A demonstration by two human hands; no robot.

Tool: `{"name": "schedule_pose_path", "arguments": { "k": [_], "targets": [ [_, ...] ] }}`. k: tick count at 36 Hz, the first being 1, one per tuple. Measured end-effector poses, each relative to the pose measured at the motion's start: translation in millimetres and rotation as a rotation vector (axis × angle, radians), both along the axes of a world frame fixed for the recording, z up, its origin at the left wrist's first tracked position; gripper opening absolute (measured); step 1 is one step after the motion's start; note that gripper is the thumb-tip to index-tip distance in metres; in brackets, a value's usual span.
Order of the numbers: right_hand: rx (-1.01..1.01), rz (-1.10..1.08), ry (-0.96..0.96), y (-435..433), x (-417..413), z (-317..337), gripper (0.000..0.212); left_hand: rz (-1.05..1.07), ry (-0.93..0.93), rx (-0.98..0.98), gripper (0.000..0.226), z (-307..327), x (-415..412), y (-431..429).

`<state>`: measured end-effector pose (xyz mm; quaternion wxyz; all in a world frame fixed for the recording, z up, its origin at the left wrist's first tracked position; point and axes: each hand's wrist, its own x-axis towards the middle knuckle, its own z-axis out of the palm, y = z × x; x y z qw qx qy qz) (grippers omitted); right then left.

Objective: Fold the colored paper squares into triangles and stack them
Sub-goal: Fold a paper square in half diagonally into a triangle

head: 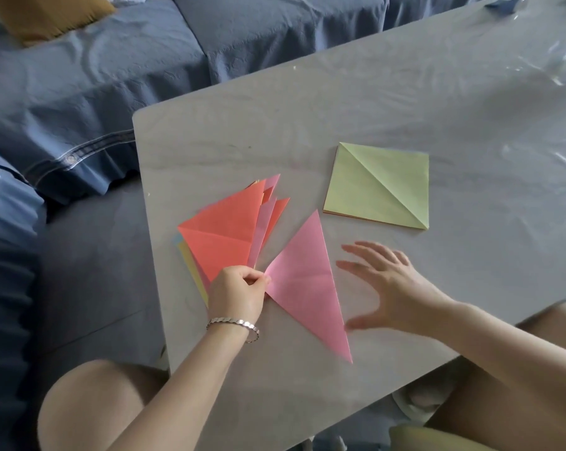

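Note:
A pink paper triangle (307, 281) lies flat near the table's front edge. My left hand (237, 292) pinches its left corner between thumb and fingers. My right hand (386, 284) hovers just right of the triangle, fingers spread and holding nothing. Left of the pink triangle sits a fanned stack of folded triangles (223, 236), orange on top with pink, yellow and pale blue edges beneath. Farther back on the right rests a stack of paper squares (377, 185), its top sheet green with a diagonal crease.
The grey table (275, 125) is covered with clear plastic film (535, 92). A blue sofa (96, 76) with a mustard cushion (47, 17) runs along the left and back. My knees show below the table's front edge.

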<state>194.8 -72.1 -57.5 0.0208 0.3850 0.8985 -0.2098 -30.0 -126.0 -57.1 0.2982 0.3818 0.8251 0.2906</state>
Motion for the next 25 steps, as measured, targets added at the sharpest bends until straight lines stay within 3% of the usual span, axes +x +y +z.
{"name": "schedule_pose_path", "arguments": {
  "k": [2,4,9,13,17,22,25],
  "targets": [
    [0.091,-0.209,0.153,25.5,3.0,-1.2,0.082,-0.004,0.018,0.006,0.015,-0.7,0.0,0.0],
    [0.108,-0.354,0.149,50.4,2.3,2.9,0.062,-0.006,0.027,0.002,0.012,-0.4,0.7,0.0],
    [0.085,-0.353,-0.073,95.6,-6.7,4.5,0.066,-0.01,0.031,0.009,0.015,-0.2,1.2,0.3],
    [0.09,-0.377,-0.101,107.9,-11.2,2.1,0.052,-0.025,0.06,0.017,0.014,3.1,2.9,0.2],
    [0.121,-0.353,-0.179,115.2,-12.4,1.2,0.051,-0.049,0.067,0.034,0.011,7.8,3.4,-1.9],
    [0.104,-0.363,-0.046,114.9,-4.9,-0.1,0.035,-0.037,0.047,0.241,0.02,32.0,1.0,0.0],
    [0.148,-0.332,-0.064,113.9,-4.1,-2.7,0.028,0.014,0.124,0.379,0.014,53.1,-10.9,10.3]
  ]
}}
